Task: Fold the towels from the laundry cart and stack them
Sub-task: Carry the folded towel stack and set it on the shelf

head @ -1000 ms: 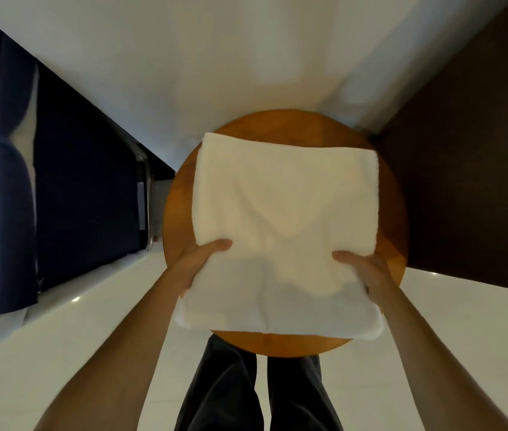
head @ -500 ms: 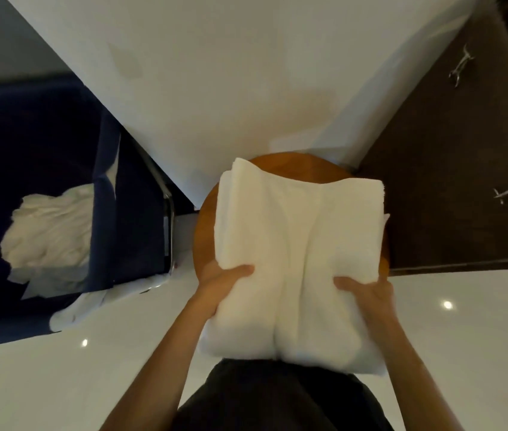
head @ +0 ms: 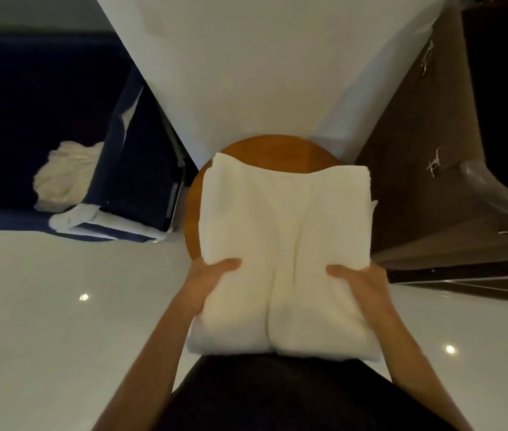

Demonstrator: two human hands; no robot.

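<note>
While both thumbs press on top and the fingers tuck out of sight beneath, a person's left hand (head: 212,283) and right hand (head: 361,284) grip the near sides of a folded white towel (head: 283,231), which extends beyond the fingers over a round wooden table (head: 274,154).

2 hands (head: 210,284) (head: 366,287), 1 folded towel (head: 283,231), 1 round table (head: 265,150), 1 laundry cart (head: 143,175)

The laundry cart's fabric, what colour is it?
Dark navy blue; the laundry cart shows best in the head view, at the left.
</note>
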